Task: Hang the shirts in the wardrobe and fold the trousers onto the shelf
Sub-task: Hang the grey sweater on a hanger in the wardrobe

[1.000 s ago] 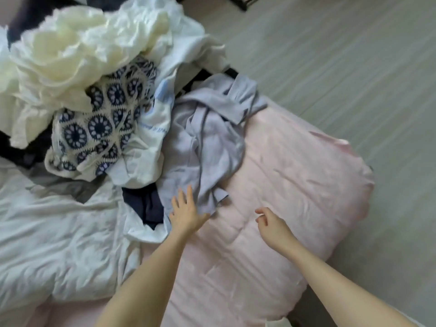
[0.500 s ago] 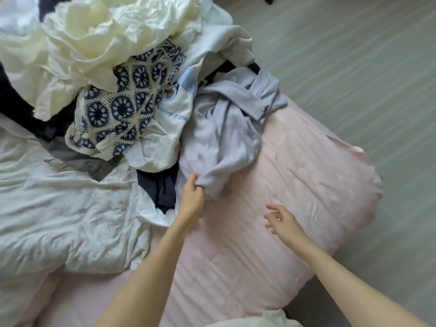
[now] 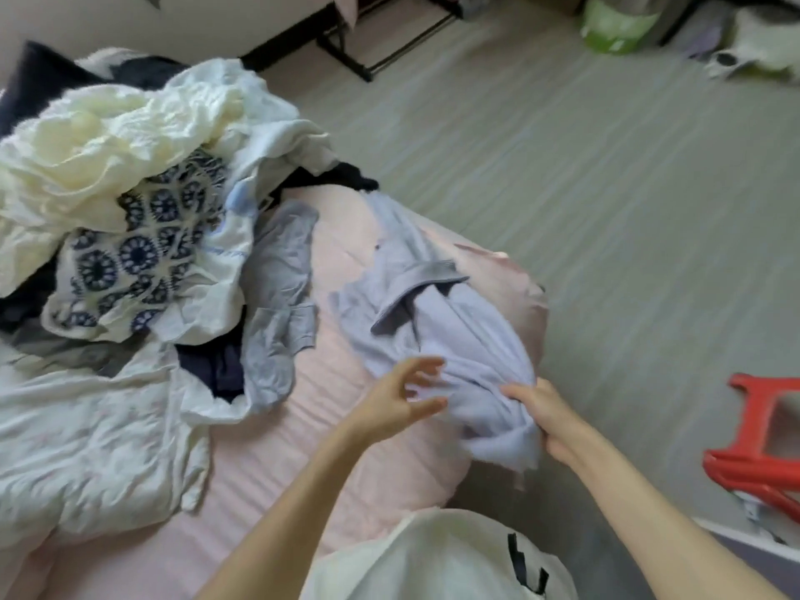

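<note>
We are working at the very start of this job, as far as we can judge. We are gripping the bunched lower end of a lilac shirt (image 3: 450, 335) with our right hand (image 3: 546, 415), fingers curled round the cloth, while the shirt is lying across the near corner of the pink bed (image 3: 277, 461) with its collar turned up. Our left hand (image 3: 400, 398) is hovering just beside the shirt, fingers spread and loosely bent, holding nothing that we can see.

Nothing is looking finished yet: no hanger, wardrobe or shelf is showing in this view, so we are judging that this shirt is not yet hung. A heap of clothes (image 3: 143, 210) is waiting further up the bed, with a cream garment, a blue-and-white patterned piece, white items and dark ones tangled together. A grey garment (image 3: 281, 305) is lying beside the heap, apart from the shirt; whether it is a shirt or trousers we cannot tell. We are reckoning that nearly all the sorting, hanging and folding is still ahead.
</note>
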The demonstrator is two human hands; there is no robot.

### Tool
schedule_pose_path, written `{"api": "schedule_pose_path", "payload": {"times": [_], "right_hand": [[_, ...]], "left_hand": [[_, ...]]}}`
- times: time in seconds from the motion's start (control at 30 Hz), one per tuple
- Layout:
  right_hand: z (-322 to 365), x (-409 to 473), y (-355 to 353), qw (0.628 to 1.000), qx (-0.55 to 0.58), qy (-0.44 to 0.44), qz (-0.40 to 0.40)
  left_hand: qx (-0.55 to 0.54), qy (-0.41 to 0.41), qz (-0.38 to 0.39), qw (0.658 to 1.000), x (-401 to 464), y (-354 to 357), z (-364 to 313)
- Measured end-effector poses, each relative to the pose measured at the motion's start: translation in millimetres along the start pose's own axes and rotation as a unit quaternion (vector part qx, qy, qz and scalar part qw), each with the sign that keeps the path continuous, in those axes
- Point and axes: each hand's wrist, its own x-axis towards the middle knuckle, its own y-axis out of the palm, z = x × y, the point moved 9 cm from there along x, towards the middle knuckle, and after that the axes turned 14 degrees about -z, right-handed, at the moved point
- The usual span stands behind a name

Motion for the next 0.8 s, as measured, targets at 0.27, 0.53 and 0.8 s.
{"api": "schedule_pose_path", "payload": {"times": [0.27, 0.53, 0.8], "right_hand": [[-34.9, -86.8, -160.6, 0.987, -0.014, -0.162, 0.023], [-136.4, -151.6, -306.7, 0.944, 0.266, -0.186, -0.052], [-218.6, -176.1, -392.8, 0.909, 0.226, -0.077, -0.342]], "left_hand": [[0.25, 0.26, 0.144, 0.922, -47.9, 199.9, -58.4], [0.019, 0.065, 0.327, 0.943, -126.8, 337.5, -89.9], [0.111, 0.07, 0.293, 0.947, -186.4, 417.7, -78.4]]}}
